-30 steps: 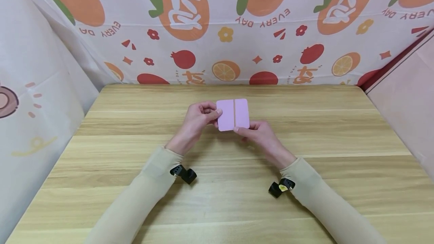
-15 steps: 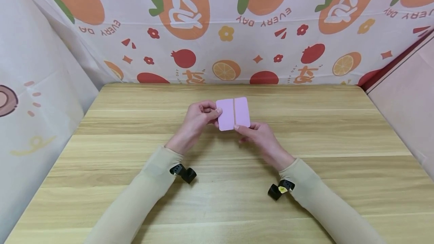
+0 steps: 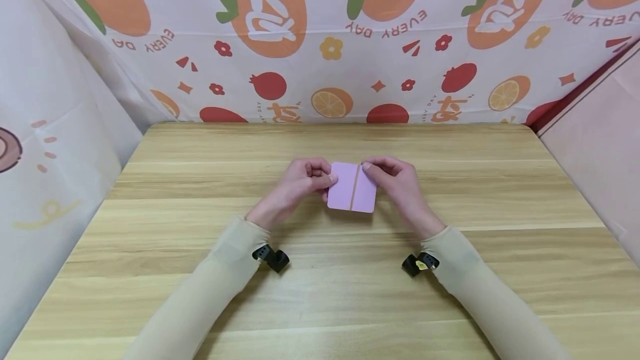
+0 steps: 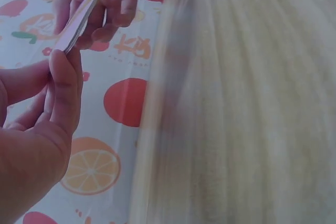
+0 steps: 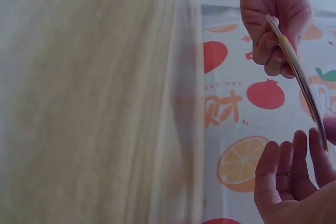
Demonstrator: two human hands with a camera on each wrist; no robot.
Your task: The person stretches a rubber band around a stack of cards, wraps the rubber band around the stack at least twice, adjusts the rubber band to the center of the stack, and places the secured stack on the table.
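Note:
A thin stack of square pink cards with rounded corners is held up over the table in the head view. Round it runs a tan rubber band, upright in this view and right of the middle. My left hand pinches the left edge, thumb on the near face. At the top right corner, my right hand pinches the stack beside the band's upper end. Edge-on in the right wrist view, the layered cards sit between right thumb and index finger; the other fingers are spread.
A wood-grain table lies under both arms. Behind it hangs a white curtain printed with fruit, and a pale cloth hangs at the left. Small black cameras are strapped at the sleeve cuffs.
My right hand has moved from the stack's bottom edge up to its top right corner. The stack has shifted slightly right and nearer, and now tilts the other way.

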